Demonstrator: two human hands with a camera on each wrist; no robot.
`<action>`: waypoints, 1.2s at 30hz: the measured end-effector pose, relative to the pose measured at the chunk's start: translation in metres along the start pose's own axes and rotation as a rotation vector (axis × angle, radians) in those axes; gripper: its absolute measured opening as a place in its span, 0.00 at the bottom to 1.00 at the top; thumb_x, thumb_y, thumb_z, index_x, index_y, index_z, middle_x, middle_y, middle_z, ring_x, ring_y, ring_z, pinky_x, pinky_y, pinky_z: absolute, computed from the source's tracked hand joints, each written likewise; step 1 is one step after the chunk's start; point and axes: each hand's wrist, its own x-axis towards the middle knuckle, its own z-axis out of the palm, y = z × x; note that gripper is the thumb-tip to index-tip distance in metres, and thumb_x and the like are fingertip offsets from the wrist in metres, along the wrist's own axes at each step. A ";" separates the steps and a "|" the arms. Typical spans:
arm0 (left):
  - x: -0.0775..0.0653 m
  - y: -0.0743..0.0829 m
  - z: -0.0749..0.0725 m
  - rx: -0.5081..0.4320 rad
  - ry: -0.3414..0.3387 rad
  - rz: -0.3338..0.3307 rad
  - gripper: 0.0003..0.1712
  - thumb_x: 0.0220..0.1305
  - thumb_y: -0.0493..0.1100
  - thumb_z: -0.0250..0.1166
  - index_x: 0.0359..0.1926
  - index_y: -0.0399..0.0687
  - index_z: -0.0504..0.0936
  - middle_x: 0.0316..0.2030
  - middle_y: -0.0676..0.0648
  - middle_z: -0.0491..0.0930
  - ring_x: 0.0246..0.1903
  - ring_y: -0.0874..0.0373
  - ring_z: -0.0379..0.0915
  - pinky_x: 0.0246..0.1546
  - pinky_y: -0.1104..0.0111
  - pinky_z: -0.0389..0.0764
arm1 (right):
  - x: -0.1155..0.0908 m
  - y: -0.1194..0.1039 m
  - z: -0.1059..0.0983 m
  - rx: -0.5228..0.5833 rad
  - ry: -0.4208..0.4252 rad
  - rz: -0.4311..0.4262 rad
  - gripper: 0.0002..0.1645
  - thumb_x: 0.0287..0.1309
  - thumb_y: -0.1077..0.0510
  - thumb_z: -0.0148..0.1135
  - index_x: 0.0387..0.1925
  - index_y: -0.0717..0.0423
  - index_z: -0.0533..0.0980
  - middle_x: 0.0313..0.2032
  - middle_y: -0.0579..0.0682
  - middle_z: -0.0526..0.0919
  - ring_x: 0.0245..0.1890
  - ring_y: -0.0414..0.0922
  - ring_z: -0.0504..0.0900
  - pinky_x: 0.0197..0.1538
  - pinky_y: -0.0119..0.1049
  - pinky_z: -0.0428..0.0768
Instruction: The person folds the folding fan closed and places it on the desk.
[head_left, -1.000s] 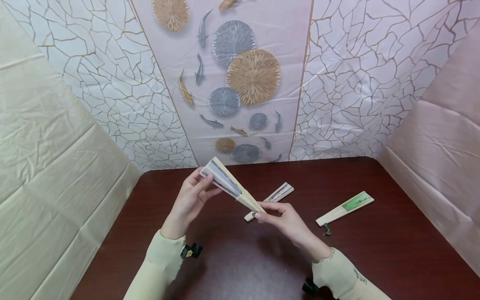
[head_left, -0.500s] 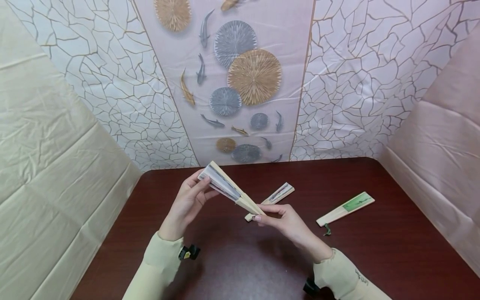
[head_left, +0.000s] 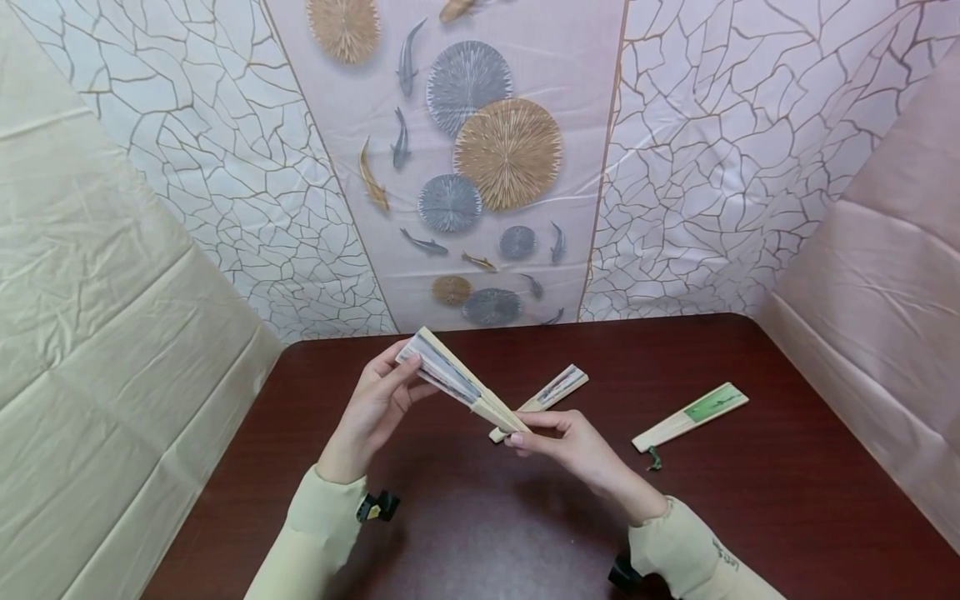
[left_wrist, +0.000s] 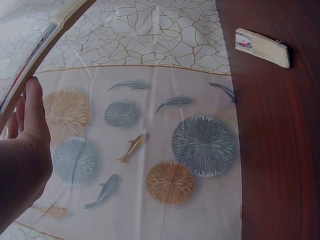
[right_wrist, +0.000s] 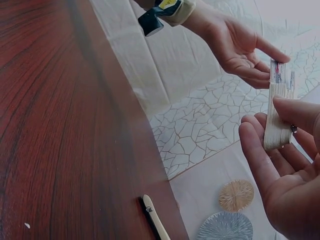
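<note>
Both hands hold a folding fan (head_left: 453, 375) above the table, slanting from upper left to lower right. Its pale wooden ribs lie mostly together, with the grey-and-white printed leaf spread only slightly. My left hand (head_left: 372, 408) pinches the leaf end between thumb and fingers. At the narrow pivot end, my right hand (head_left: 577, 446) pinches the ribs; in the right wrist view, its thumb lies against the stacked ribs (right_wrist: 277, 117). Behind that pivot end a second folded fan (head_left: 558, 387) with a printed leaf lies on the table, partly hidden by the held fan and right hand.
A folded green fan (head_left: 708, 406) with a dark green tassel (head_left: 654, 458) lies on the right of the dark red-brown table (head_left: 480, 533). Patterned cloth (head_left: 675, 183) hangs behind the table's back edge, and pale cloth (head_left: 112, 333) stands along the left side.
The held fan and the right hand have sunk slightly, and the fan's wide end has dropped a little. Both hands keep their hold; the fans on the table have not moved.
</note>
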 end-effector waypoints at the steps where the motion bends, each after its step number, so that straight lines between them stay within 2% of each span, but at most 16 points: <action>1: 0.000 0.000 0.000 0.001 0.002 0.000 0.13 0.76 0.32 0.53 0.56 0.43 0.78 0.42 0.46 0.84 0.43 0.57 0.83 0.47 0.60 0.85 | 0.000 0.000 0.000 -0.001 -0.002 0.001 0.24 0.64 0.63 0.67 0.60 0.69 0.77 0.50 0.64 0.85 0.45 0.47 0.87 0.49 0.41 0.85; 11: -0.001 0.000 -0.002 0.003 0.028 0.005 0.12 0.76 0.32 0.54 0.52 0.45 0.81 0.42 0.47 0.84 0.43 0.57 0.83 0.47 0.60 0.85 | 0.000 0.000 0.001 -0.001 -0.020 0.000 0.24 0.64 0.62 0.67 0.58 0.71 0.77 0.46 0.58 0.87 0.43 0.46 0.88 0.48 0.40 0.85; 18: -0.001 0.001 -0.004 0.016 0.071 -0.007 0.11 0.75 0.32 0.55 0.50 0.44 0.82 0.43 0.46 0.85 0.42 0.57 0.83 0.46 0.59 0.86 | 0.001 0.003 0.002 0.022 -0.051 -0.008 0.23 0.65 0.63 0.66 0.58 0.72 0.77 0.50 0.71 0.82 0.45 0.44 0.87 0.49 0.42 0.85; 24: -0.002 0.003 -0.009 0.033 0.089 -0.004 0.11 0.76 0.33 0.55 0.50 0.45 0.82 0.43 0.47 0.85 0.41 0.58 0.84 0.44 0.60 0.86 | -0.001 0.003 0.004 0.037 -0.035 0.016 0.23 0.64 0.64 0.67 0.57 0.74 0.76 0.49 0.75 0.80 0.44 0.43 0.87 0.48 0.39 0.86; 29: -0.001 0.008 -0.014 0.037 0.100 0.011 0.11 0.76 0.32 0.54 0.48 0.46 0.83 0.42 0.46 0.86 0.39 0.57 0.84 0.43 0.60 0.87 | 0.000 0.004 0.006 0.038 -0.018 0.029 0.25 0.63 0.64 0.68 0.57 0.75 0.76 0.48 0.70 0.83 0.43 0.42 0.87 0.48 0.40 0.86; 36: -0.001 0.023 -0.020 0.082 0.107 0.030 0.11 0.76 0.33 0.55 0.46 0.46 0.83 0.41 0.47 0.85 0.38 0.57 0.85 0.43 0.60 0.87 | 0.003 0.005 0.012 0.047 0.010 0.048 0.24 0.62 0.65 0.68 0.57 0.75 0.76 0.46 0.64 0.85 0.42 0.44 0.88 0.49 0.47 0.85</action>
